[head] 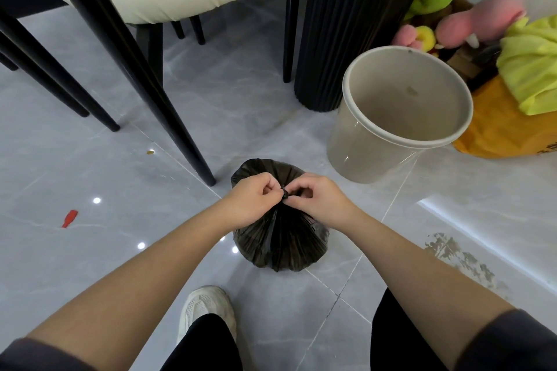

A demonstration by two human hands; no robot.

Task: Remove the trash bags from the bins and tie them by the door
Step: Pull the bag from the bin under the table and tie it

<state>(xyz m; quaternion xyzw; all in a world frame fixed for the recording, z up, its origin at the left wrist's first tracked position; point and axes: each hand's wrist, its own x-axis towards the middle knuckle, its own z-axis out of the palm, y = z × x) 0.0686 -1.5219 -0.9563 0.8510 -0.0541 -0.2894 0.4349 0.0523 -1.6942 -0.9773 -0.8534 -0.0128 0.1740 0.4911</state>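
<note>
A full black trash bag (280,244) stands on the grey tiled floor in front of me, its top gathered into a small knot. My left hand (253,200) pinches the gathered plastic from the left. My right hand (316,200) pinches it from the right, fingertips almost meeting at the knot. Behind the bag to the right stands a beige round bin (355,141) with no bag inside, tilted slightly toward me.
Black chair legs (180,129) and a cream seat stand at the left rear. A black fluted column (346,33) rises behind the bin. Plush toys and an orange bag (500,129) lie at the right. A red scrap (69,218) lies on the floor at left. My white shoe (208,310) is below.
</note>
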